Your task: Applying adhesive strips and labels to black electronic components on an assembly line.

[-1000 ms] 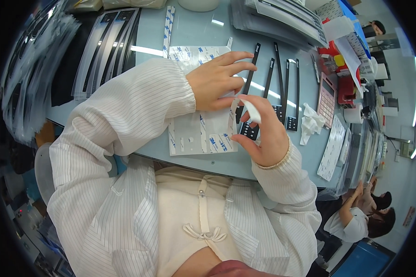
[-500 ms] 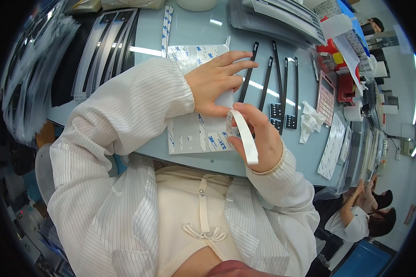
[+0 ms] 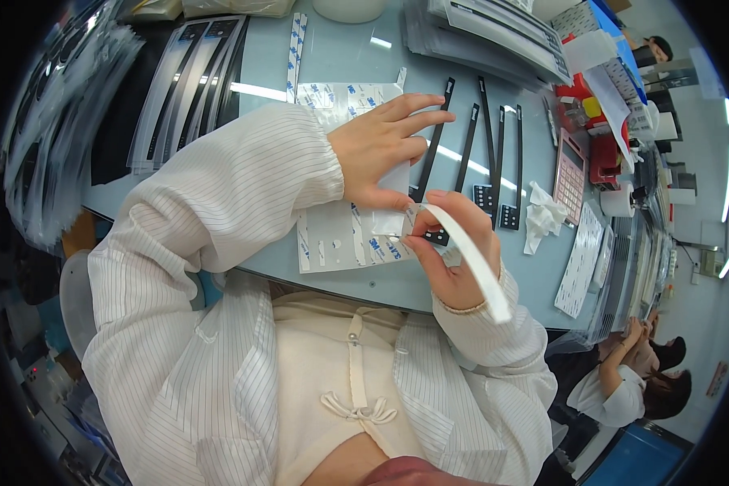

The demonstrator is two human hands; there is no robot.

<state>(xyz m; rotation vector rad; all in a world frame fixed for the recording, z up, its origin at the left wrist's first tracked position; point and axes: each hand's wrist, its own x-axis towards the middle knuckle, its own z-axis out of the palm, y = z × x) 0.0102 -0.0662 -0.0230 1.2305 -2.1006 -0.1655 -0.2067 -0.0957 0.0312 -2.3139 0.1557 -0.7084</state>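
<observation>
A white adhesive-backed sheet (image 3: 322,231) printed with blue marks lies on the table before me, with small openings in its lower part. Across it rests my left hand (image 3: 377,150), palm down and open, fingers spread toward the right and thumb near the sheet's right edge. My right hand (image 3: 459,271) is closed in a pinch at that edge, just below the left thumb. From its fingers a narrow white strip (image 3: 476,263) curls up and back over the hand. Part of the sheet is hidden under my left hand and sleeve.
Several long black strips (image 3: 468,147) with dark square ends lie to the right. Beyond them are a crumpled tissue (image 3: 545,215), a pink calculator (image 3: 570,180) and a white printed strip (image 3: 579,263). Stacked clear-and-black panels (image 3: 482,44) stand at the back; more panels (image 3: 190,89) lie left.
My right hand has moved slightly down and right. The white strip's free end has swung outward to the lower right. My left hand has stayed nearly in place on the sheet.
</observation>
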